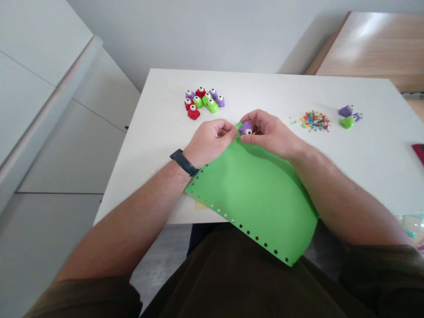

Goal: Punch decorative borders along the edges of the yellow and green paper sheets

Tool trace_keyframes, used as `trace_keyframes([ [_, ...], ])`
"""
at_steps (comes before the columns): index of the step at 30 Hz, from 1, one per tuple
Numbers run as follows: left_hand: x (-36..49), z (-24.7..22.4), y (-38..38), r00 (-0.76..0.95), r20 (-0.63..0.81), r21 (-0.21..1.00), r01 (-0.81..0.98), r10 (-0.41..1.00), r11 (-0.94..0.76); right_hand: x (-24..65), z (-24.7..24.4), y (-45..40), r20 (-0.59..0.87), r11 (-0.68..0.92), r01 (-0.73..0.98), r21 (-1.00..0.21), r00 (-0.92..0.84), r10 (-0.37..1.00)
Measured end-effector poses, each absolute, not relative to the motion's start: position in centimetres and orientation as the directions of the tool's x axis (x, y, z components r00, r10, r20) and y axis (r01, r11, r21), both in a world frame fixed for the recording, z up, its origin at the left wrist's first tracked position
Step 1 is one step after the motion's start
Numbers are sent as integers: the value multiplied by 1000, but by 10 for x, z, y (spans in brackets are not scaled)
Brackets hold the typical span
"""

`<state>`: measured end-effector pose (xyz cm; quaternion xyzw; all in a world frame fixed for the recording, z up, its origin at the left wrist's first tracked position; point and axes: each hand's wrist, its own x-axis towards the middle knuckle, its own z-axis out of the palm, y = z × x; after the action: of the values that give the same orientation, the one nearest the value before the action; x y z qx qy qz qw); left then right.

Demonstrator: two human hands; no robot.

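Note:
A sheet of green paper [258, 190] lies slanted over the table's front edge, with star-shaped holes along its lower-left and left edges. My left hand [213, 139] pinches its far corner between thumb and fingers. Beside it, my right hand [268, 132] has its fingers closed around a purple craft punch [246, 128] with a white, star-marked button. The punch sits at the paper's far edge, right by the left fingertips. Whether the paper is inside the punch's slot I cannot tell.
Several red, green and purple punches [199, 101] stand in a group at the back left of the white table [132, 176]. A heap of coloured paper bits [316, 121] lies to the right, and past it a few more punches [347, 121]. A wall rises behind.

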<state>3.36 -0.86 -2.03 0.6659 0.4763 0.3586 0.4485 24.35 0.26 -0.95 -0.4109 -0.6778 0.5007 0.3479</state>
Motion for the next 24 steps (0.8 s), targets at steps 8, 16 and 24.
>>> trace_keyframes([
  [8, 35, -18, -9, 280, 25, 947, 301, 960, -112, 246, -7, 1, 44, 150, 208, -967, -441, 896],
  [16, 33, -21, -10, 306, 46, 952, 275, 951, -135, 249, -8, 2, 59, 215, 278, -936, -479, 876],
  [24, 32, -18, -11, 310, 36, 952, 278, 950, -127, 250, -6, 2, 39, 207, 296, -932, -486, 873],
])
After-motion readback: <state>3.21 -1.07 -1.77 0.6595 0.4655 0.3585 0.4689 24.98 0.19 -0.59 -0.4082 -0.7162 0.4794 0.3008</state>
